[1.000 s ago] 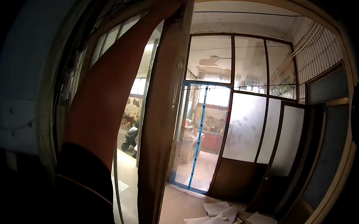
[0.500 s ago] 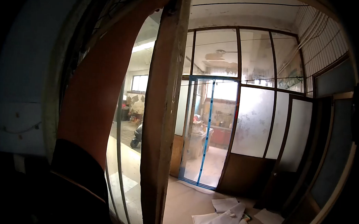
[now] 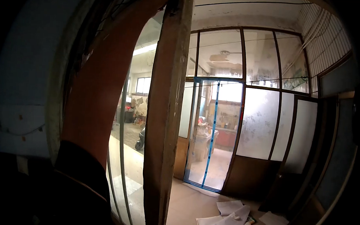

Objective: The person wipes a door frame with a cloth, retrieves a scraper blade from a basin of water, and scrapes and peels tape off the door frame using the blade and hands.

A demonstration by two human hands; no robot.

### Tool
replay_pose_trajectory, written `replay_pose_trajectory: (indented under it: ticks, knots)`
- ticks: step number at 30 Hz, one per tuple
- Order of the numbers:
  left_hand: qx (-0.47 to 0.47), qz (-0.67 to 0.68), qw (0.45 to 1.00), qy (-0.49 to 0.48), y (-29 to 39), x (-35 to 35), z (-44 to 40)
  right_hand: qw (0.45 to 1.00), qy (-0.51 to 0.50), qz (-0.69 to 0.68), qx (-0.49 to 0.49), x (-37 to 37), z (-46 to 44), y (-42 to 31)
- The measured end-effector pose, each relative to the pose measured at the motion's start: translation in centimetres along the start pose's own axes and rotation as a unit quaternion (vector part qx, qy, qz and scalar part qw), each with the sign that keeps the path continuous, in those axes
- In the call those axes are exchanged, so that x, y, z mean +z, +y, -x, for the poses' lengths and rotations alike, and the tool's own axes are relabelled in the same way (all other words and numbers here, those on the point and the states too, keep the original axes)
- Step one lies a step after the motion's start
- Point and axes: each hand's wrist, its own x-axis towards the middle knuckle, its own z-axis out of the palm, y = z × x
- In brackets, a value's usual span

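Observation:
My left arm, in a dark sleeve, stretches up along the left of the view. At its upper end my left hand (image 3: 164, 1) is against the top of a worn brown wooden door edge (image 3: 166, 108); its fingers are mostly hidden in shadow and by the frame's top edge. Glass panes (image 3: 126, 166) lie between the arm and the wood. My right hand does not show.
Beyond stands a partition with frosted panes (image 3: 260, 123) and a clear door curtain (image 3: 202, 153) edged in blue. White papers (image 3: 227, 221) lie on the floor at the lower right. A scooter (image 3: 141, 139) shows through the glass. Dark door frames line the right side.
The view has shifted, so the partition and papers appear farther right. More of the room and its window shows through the glass. My left arm stays raised at the wooden edge.

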Motion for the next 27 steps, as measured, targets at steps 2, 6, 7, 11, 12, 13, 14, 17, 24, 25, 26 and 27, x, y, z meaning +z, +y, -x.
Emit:
replay_pose_trajectory:
  ticks: [2, 6, 7, 11, 12, 13, 14, 17, 24, 25, 26, 27]
  knots:
    - [0.074, 0.062, 0.993, 0.072, -0.2, 0.9, 0.7, 1.000, 0.000, 0.000, 0.000, -0.1, 0.1, 0.5]
    - [0.058, 0.108, 0.986, 0.113, 0.1, -0.5, -3.4, 1.000, 0.004, -0.004, -0.002, -0.2, -0.1, 0.6]
    - [0.066, 0.086, 0.988, -0.112, 1.7, -3.8, -5.0, 1.000, 0.006, -0.006, -0.001, -0.1, -0.1, 0.5]
    - [0.140, -0.263, 0.950, 0.094, 4.0, -0.6, -0.8, 1.000, 0.005, -0.006, 0.000, -0.2, -0.1, 0.6]
    - [0.145, -0.265, 0.949, 0.092, 2.9, -0.4, -2.0, 1.000, 0.006, -0.009, 0.001, -0.4, 0.1, 0.7]
    - [0.222, -0.284, 0.931, 0.064, 1.2, -0.6, -3.3, 1.000, 0.005, -0.009, 0.000, -0.4, -0.1, 0.6]
    - [0.294, -0.301, 0.907, 0.038, 1.8, -1.2, -1.9, 1.000, 0.004, -0.011, 0.002, -0.3, -0.2, 0.4]
    - [0.145, -0.294, 0.944, 0.024, 2.4, -1.3, 0.1, 1.000, 0.001, -0.011, 0.004, -0.3, 0.0, 0.4]
    - [0.324, -0.218, 0.914, 0.113, 0.2, -0.1, 2.2, 1.000, 0.002, -0.009, 0.011, 0.0, -0.1, 1.1]
    - [0.334, -0.263, 0.902, 0.073, 0.9, -0.4, 3.7, 1.000, 0.003, -0.009, 0.011, 0.0, 0.0, 1.1]
    - [0.332, -0.265, 0.903, 0.072, 1.0, -0.6, 4.8, 1.000, 0.003, -0.010, 0.012, 0.2, 0.0, 1.2]
    - [0.319, -0.235, 0.914, 0.083, 1.0, -0.7, 5.4, 1.000, 0.002, -0.011, 0.015, 0.2, 0.2, 1.2]
